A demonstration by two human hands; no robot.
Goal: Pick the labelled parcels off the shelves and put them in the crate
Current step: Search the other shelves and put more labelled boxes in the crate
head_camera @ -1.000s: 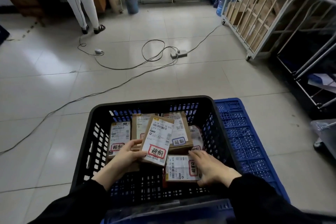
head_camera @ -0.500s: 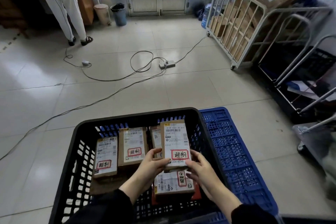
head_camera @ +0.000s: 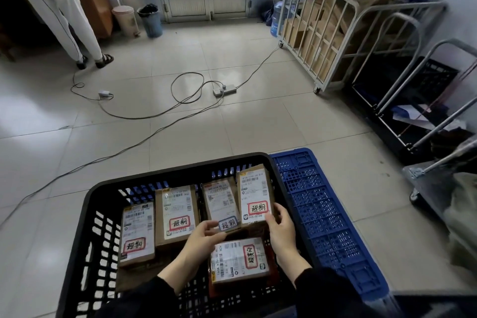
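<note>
While your right hand [head_camera: 281, 231] pinches the rightmost parcel [head_camera: 254, 192] at its lower right corner, that parcel stands against the right wall of the crate [head_camera: 85, 227]. Your left hand [head_camera: 203, 238] curls at the lower edge of the blue-stamped parcel [head_camera: 219, 200]; its hold cannot be determined. Cables [head_camera: 154, 134] cross the floor ahead.

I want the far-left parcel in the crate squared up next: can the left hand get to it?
Probably yes. The far-left parcel lies label up with nothing on it, and the left hand is inside the black crate; it must first let go of the blue-stamped parcel it pinches.
</note>
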